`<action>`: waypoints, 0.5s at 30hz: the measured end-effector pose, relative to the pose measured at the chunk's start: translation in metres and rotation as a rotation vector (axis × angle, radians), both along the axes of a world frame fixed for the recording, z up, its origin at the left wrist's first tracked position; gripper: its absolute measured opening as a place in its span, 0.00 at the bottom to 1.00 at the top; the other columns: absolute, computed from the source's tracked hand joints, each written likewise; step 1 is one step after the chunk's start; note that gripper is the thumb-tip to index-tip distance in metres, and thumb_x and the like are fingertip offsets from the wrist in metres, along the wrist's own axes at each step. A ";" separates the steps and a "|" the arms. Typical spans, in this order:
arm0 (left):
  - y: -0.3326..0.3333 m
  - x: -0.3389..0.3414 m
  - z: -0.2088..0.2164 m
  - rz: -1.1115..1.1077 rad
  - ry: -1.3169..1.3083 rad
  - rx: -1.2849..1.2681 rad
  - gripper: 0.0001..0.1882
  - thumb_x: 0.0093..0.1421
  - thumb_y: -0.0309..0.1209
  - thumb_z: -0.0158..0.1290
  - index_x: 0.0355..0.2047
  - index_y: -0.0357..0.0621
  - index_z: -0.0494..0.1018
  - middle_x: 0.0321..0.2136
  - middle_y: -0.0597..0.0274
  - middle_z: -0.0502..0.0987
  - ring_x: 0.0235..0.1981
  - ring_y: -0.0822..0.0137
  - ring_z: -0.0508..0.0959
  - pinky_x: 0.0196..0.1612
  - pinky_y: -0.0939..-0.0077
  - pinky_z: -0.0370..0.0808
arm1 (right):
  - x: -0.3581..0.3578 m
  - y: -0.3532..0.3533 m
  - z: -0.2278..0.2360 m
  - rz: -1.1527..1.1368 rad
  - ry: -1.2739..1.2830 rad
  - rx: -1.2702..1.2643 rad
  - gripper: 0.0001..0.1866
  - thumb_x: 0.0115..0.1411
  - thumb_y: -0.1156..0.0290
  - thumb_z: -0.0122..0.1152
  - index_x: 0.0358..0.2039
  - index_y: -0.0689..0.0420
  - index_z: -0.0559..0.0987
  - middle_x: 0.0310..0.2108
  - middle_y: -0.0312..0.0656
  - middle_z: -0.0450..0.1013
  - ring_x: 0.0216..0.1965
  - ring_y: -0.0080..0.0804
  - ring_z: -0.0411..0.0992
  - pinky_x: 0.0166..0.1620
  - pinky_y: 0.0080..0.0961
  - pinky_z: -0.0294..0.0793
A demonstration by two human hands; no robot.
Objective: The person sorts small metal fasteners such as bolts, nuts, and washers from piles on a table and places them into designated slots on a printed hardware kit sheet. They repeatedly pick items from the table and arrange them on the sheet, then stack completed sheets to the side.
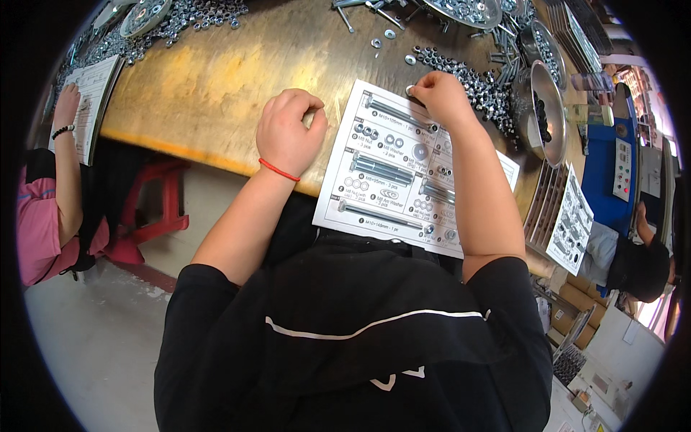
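A white printed card (327,194) with pictures of bolts, nuts and washers lies at the table's front edge, overhanging it toward my body. My right hand (440,95) is over the card's far edge, thumb and fingertips pinched on a small, round, pale washer (410,91). Part of the card is hidden under my right forearm. To the card's left, my left hand (290,131) rests with its fingers curled in, and its palm side is hidden. Past my right hand, a few flat washers (410,60) lie loose beside a spread of dark nuts (489,93).
Metal bowls (558,137) stand at the right, one with black pieces. Piles of nuts (209,13) and another bowl (144,18) sit far left. Co-workers are on both sides; the left one's hand (67,104) is on another card. A red stool (162,198) stands below the table.
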State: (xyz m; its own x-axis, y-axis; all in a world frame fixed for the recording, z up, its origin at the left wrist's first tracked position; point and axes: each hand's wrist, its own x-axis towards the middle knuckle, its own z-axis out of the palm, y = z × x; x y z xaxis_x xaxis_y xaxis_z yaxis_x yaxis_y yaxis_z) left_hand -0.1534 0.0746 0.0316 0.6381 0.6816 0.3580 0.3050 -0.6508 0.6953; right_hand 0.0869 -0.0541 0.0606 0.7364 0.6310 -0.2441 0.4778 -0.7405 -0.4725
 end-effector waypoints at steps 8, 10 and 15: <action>-0.008 -0.015 -0.003 -0.164 0.036 -0.424 0.07 0.52 0.27 0.59 0.32 0.42 0.78 0.21 0.67 0.72 0.23 0.71 0.71 0.28 0.76 0.70 | -0.093 -0.072 0.041 -0.020 0.315 0.336 0.09 0.52 0.69 0.68 0.25 0.61 0.80 0.17 0.32 0.71 0.19 0.18 0.64 0.25 0.21 0.65; -0.032 -0.023 0.024 -0.318 0.153 -0.388 0.09 0.52 0.25 0.61 0.35 0.41 0.78 0.14 0.73 0.63 0.18 0.80 0.64 0.23 0.83 0.65 | -0.121 -0.098 0.032 -0.063 0.367 0.221 0.08 0.52 0.69 0.68 0.25 0.60 0.80 0.16 0.33 0.71 0.19 0.20 0.66 0.25 0.22 0.66; -0.080 -0.013 0.028 -0.623 0.256 -0.016 0.11 0.50 0.35 0.61 0.34 0.50 0.80 0.22 0.62 0.77 0.25 0.60 0.78 0.28 0.67 0.74 | -0.155 -0.117 0.016 -0.051 0.085 -0.010 0.12 0.51 0.61 0.69 0.29 0.56 0.81 0.19 0.41 0.75 0.24 0.39 0.75 0.29 0.32 0.73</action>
State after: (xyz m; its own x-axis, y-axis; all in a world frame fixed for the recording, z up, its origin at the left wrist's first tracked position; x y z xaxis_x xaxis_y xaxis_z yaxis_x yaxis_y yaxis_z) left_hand -0.1667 -0.0050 0.0600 0.9772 0.1627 0.1365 0.0322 -0.7489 0.6619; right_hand -0.0682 -0.1707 0.0767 0.7437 0.5905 -0.3134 0.3977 -0.7677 -0.5025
